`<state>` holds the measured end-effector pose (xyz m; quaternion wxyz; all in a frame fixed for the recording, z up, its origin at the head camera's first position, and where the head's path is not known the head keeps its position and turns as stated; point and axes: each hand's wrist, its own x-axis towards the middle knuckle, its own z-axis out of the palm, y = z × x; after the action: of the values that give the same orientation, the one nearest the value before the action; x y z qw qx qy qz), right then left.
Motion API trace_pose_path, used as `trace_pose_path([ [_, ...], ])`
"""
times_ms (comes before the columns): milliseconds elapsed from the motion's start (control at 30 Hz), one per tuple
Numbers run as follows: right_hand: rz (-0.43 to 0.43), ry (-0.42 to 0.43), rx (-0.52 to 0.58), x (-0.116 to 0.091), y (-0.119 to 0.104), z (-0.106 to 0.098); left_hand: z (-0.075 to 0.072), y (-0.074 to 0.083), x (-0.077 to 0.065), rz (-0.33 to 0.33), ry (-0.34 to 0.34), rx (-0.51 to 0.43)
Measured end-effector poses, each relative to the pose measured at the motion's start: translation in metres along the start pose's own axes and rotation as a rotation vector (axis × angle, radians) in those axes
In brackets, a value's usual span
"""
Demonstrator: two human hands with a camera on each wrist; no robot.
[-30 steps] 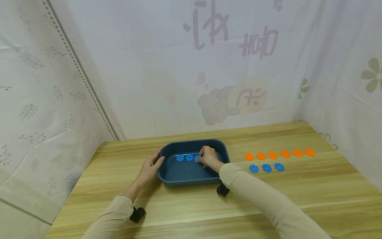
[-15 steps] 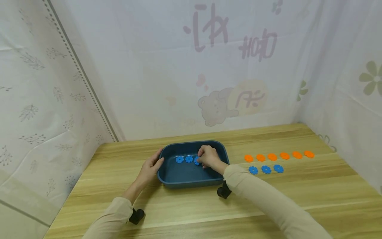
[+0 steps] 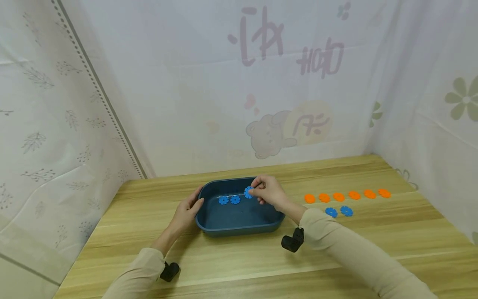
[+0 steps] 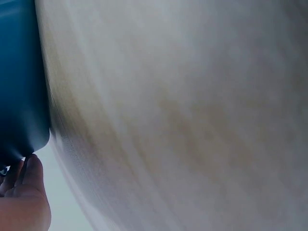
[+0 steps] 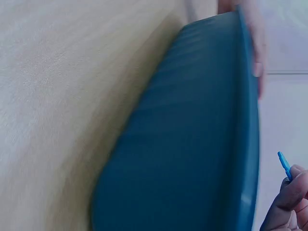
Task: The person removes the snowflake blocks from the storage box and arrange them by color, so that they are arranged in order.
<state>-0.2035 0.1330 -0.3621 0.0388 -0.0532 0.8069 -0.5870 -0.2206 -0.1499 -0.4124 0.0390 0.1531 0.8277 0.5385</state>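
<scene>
In the head view my right hand (image 3: 269, 192) pinches a blue notched plastic disc (image 3: 247, 192) between thumb and fingertips, above the back right part of a dark blue tray (image 3: 240, 230). The right wrist view shows this disc (image 5: 284, 163) edge-on, above the level of the tray's rim. On the tray's floor lie two more blue discs, a left one (image 3: 223, 200) and a right one (image 3: 235, 199). My left hand (image 3: 188, 209) grips the tray's left end, thumb over the rim and fingers along the outer wall. Its fingers (image 4: 32, 171) meet the tray in the left wrist view.
Right of the tray, a row of several orange discs (image 3: 338, 197) lies on the wooden table (image 3: 224, 265). In front of it are two blue discs (image 3: 346, 211), beside my right sleeve (image 3: 347, 241). A printed curtain (image 3: 194, 104) hangs behind the table.
My right hand has lifted the third blue disc off the tray's floor, up and back. The right forearm has shifted right, covering one blue disc on the table. The left hand stays put.
</scene>
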Motion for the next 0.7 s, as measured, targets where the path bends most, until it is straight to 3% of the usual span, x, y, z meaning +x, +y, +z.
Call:
trace_pose_path([
  [300,0.02,0.043,0.085,-0.018,0.004,-0.05,0.0,0.002,-0.001,-0.007,-0.008,-0.011],
  [700,0.127,0.172,0.088,-0.059,0.06,-0.154,0.0,0.003,-0.001,-0.017,-0.012,-0.02],
])
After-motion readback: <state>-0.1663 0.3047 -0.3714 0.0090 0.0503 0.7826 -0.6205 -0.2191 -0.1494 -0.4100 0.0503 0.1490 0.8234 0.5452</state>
